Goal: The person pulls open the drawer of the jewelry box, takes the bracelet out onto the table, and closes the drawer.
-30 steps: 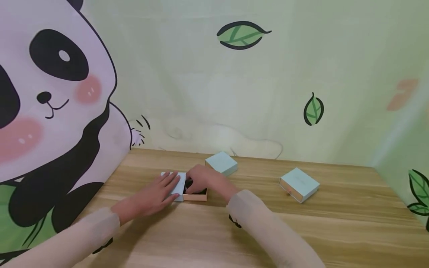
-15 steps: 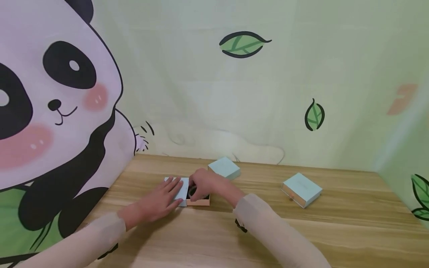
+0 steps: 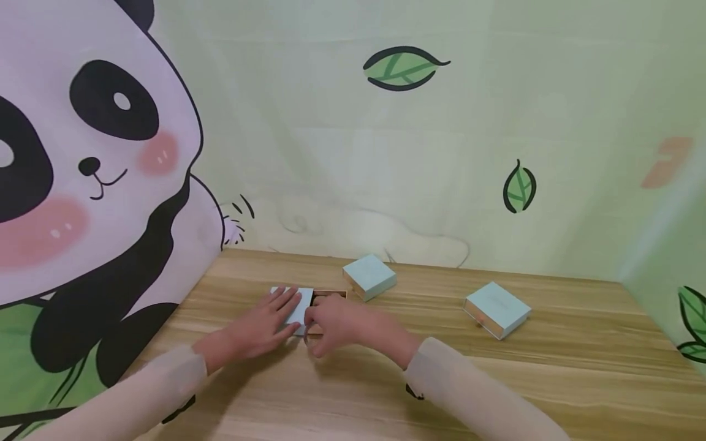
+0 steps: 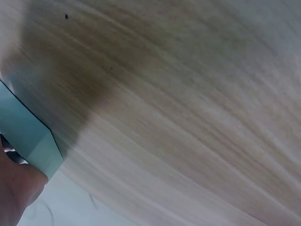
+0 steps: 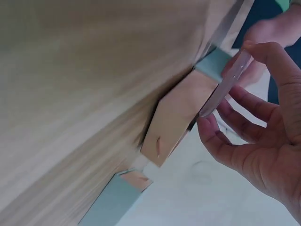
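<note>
Ring [image 5: 229,84] nearer — two boxes [image 3: 371,274] beyond

The bangle [image 5: 226,84] is smooth and shiny, and a bit see-through; I can't tell if it is glass, stone or plastic. The box [image 3: 306,306] looks like stiff card with smooth, flat paper on the outside. Its drawer [image 5: 181,113] looks like card too, smooth and not very shiny. The other two boxes [image 3: 369,274] [image 3: 497,308] have the same smooth, dull paper look. The surface [image 3: 573,331] has wood lines and a soft shine. The wall [image 3: 309,135] looks like dull cloth with soft creases. The sleeves [image 3: 474,386] are matt cloth.
</note>
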`<state>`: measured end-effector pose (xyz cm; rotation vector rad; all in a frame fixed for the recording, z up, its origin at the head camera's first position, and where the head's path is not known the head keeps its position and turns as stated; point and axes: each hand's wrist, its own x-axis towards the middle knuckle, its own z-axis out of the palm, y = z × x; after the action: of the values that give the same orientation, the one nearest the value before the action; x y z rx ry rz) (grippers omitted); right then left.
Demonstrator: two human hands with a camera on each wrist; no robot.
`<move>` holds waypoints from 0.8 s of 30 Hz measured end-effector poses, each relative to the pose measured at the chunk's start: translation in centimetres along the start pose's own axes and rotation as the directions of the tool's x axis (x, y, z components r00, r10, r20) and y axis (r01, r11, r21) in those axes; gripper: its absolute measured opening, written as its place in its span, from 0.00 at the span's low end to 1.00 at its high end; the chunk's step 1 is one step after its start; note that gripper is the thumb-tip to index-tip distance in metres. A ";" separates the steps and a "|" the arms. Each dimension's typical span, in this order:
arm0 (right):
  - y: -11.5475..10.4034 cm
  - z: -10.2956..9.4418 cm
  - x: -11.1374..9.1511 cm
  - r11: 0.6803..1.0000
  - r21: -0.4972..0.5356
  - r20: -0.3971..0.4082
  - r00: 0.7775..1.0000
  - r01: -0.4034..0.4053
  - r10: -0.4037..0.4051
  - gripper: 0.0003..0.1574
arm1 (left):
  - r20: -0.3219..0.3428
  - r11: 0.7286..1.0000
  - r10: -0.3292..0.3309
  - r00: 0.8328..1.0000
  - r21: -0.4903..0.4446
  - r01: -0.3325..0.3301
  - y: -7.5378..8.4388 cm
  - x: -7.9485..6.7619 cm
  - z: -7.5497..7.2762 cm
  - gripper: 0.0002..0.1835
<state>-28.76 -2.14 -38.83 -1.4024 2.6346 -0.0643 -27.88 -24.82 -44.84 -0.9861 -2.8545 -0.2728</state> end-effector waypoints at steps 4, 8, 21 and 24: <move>-1.1 0.5 -0.6 0.999 -0.032 -0.005 1.000 0.007 -0.008 0.24 | -0.006 1.000 0.008 1.000 0.015 -0.007 -0.2 -0.1 0.2 0.35; -2.1 1.1 -0.9 0.997 -0.068 -0.004 0.999 0.036 -0.037 0.25 | 0.014 1.000 0.000 1.000 0.015 0.000 -0.3 -0.2 0.2 0.36; -2.9 3.2 -1.2 0.987 -0.147 -0.006 0.998 0.066 -0.068 0.24 | 0.067 1.000 -0.008 0.998 0.023 0.006 -0.3 -0.2 0.2 0.35; -2.9 3.3 -1.2 0.984 -0.162 -0.006 0.997 0.077 -0.079 0.27 | 0.066 1.000 -0.002 0.998 0.023 0.001 -0.2 -0.1 0.2 0.35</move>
<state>-25.18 -2.63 -41.65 -1.5595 2.6463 0.1346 -27.97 -25.03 -45.06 -1.0077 -2.9106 -0.2113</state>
